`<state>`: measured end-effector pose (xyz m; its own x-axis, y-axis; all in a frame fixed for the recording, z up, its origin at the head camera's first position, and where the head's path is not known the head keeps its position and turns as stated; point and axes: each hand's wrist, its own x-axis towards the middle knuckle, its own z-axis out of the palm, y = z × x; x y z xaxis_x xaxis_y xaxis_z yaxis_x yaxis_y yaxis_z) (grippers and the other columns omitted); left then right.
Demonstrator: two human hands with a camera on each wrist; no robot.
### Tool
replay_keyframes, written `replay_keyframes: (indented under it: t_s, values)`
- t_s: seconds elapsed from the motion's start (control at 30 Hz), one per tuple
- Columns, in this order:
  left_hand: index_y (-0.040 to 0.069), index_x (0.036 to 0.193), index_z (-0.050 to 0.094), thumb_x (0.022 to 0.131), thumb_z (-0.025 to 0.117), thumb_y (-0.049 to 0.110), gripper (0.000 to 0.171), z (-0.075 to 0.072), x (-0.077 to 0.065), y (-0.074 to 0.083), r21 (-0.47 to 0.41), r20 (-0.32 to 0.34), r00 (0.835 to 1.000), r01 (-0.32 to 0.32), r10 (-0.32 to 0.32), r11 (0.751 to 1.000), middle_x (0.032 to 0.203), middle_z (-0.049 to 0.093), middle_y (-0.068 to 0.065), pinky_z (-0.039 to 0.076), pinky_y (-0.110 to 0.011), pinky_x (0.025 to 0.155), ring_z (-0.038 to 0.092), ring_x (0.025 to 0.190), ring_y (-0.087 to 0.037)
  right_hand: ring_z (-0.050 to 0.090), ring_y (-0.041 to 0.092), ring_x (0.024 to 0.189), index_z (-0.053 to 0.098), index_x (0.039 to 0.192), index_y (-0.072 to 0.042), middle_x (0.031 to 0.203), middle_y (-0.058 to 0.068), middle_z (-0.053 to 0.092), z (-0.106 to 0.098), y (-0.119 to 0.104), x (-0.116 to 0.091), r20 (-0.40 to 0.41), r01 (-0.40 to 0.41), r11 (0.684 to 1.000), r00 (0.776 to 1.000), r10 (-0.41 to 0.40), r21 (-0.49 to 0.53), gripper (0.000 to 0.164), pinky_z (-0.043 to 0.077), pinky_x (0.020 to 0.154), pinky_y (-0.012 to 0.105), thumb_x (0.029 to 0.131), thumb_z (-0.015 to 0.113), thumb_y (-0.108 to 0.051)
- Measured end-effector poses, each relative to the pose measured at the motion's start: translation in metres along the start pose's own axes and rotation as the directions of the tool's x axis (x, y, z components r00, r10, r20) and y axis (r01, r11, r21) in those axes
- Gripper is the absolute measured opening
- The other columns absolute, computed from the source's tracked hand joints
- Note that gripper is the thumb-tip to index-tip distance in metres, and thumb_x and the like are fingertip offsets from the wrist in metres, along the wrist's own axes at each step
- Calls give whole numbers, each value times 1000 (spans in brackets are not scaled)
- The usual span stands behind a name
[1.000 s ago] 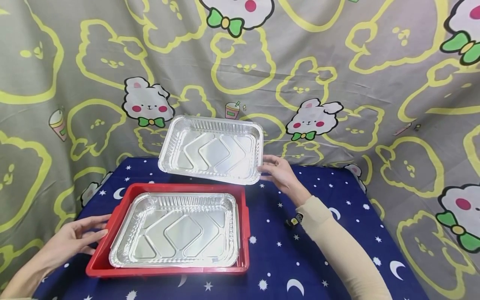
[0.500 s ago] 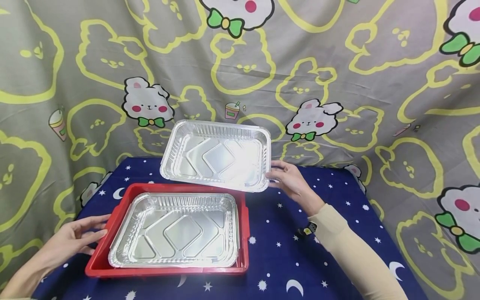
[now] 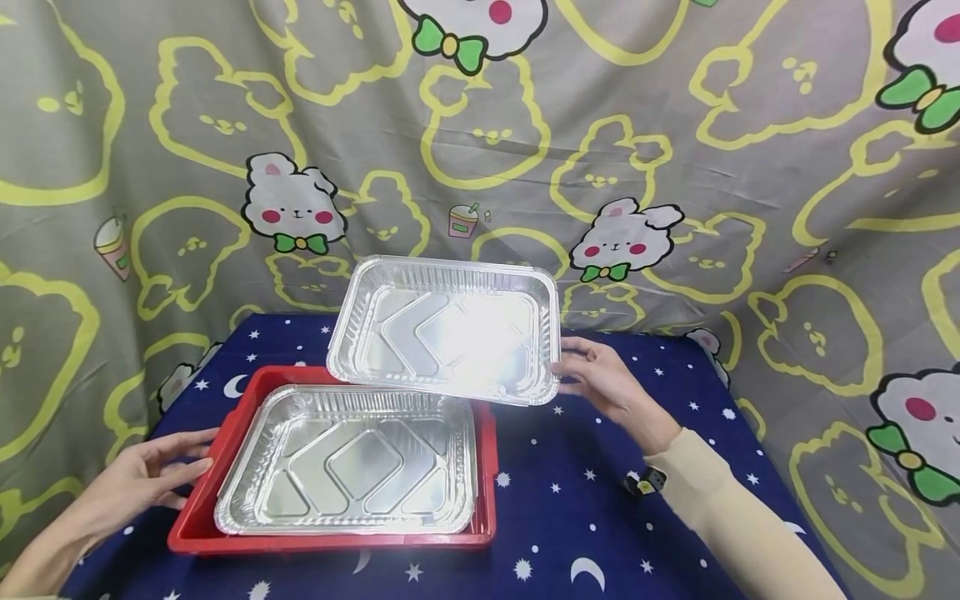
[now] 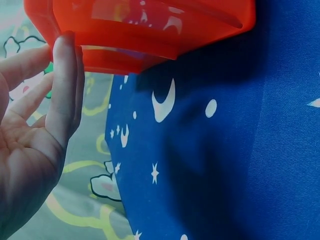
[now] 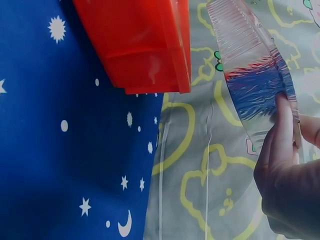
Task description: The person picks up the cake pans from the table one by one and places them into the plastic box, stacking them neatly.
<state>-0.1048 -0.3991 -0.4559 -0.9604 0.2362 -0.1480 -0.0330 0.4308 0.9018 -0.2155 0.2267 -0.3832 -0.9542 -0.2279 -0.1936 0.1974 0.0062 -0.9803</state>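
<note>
A shallow silver foil pan [image 3: 450,333] is held up in the air, tilted with its inside facing me, a bright glare on its base. My right hand [image 3: 603,383] pinches its right end between thumb and fingers; the right wrist view shows the pan's ribbed side [image 5: 255,85] and the fingers on its edge. Below it, a second foil pan [image 3: 352,467] lies inside a red plastic tray [image 3: 330,543]. The raised pan overlaps the tray's back rim in the head view. My left hand [image 3: 142,479] touches the tray's left side with extended fingertips [image 4: 64,55].
A dark blue cloth [image 3: 600,492] with white stars and moons covers the table. A grey curtain [image 3: 517,200] with yellow outlines and rabbits hangs around the back and sides. A small dark device [image 3: 647,482] is at my right wrist.
My right hand has brought the raised foil pan down, nearer and a little to the right, so it now overlaps the tray's back edge. My left hand and the tray stay put.
</note>
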Motion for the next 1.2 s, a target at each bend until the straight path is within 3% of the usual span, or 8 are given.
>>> replay_keyframes:
  t_s: [0.17, 0.47, 0.8, 1.03, 1.13, 1.2]
  values:
    - [46, 134, 57, 108, 57, 11, 44, 0, 0, 0, 1, -4, 1000, 12, -12, 1000, 118, 63, 41, 67, -41, 70, 76, 94, -5, 75, 8, 90, 41, 146, 5, 98, -8, 77, -5, 0, -11, 13, -11, 1000, 1000, 11, 7, 54, 65, 82, 32, 97, 64, 1]
    - [36, 139, 59, 108, 59, 13, 39, 0, 0, 1, 12, -12, 999, 40, -39, 999, 117, 60, 43, 67, -40, 71, 75, 94, -4, 76, 8, 88, 47, 138, 2, 98, -7, 78, -9, 5, -30, 37, -21, 999, 999, 20, 26, 45, 66, 80, 30, 96, 62, 4]
    - [19, 145, 59, 108, 60, 13, 37, 1, 0, 1, 40, -22, 999, 34, -33, 999, 116, 60, 43, 67, -41, 70, 75, 94, -4, 76, 9, 88, 51, 131, 0, 99, -6, 77, -7, 15, -49, 102, -34, 998, 994, 30, 43, 37, 67, 81, 32, 95, 62, 4]
    - [-7, 149, 49, 108, 60, 15, 48, 3, 0, 2, 59, -28, 999, 44, -43, 997, 114, 60, 43, 67, -41, 70, 76, 93, -4, 77, 11, 92, 49, 131, 2, 102, -5, 78, -4, 22, -59, 147, -41, 998, 989, 34, 45, 39, 67, 81, 35, 95, 63, 3]
    - [-6, 148, 51, 107, 61, 14, 47, 3, 0, 2, 54, -34, 999, 43, -41, 998, 114, 61, 43, 67, -41, 69, 76, 92, -5, 77, 11, 93, 49, 131, 2, 102, -4, 78, -2, 24, -62, 168, -44, 998, 985, 36, 45, 38, 67, 82, 36, 95, 63, 3]
    - [5, 147, 56, 107, 61, 14, 41, 4, 0, 2, 43, -36, 999, 40, -39, 998, 113, 62, 42, 67, -41, 69, 76, 92, -5, 77, 11, 93, 49, 130, 2, 102, -4, 78, -1, 25, -64, 181, -45, 998, 983, 35, 47, 38, 67, 83, 36, 95, 63, 2]
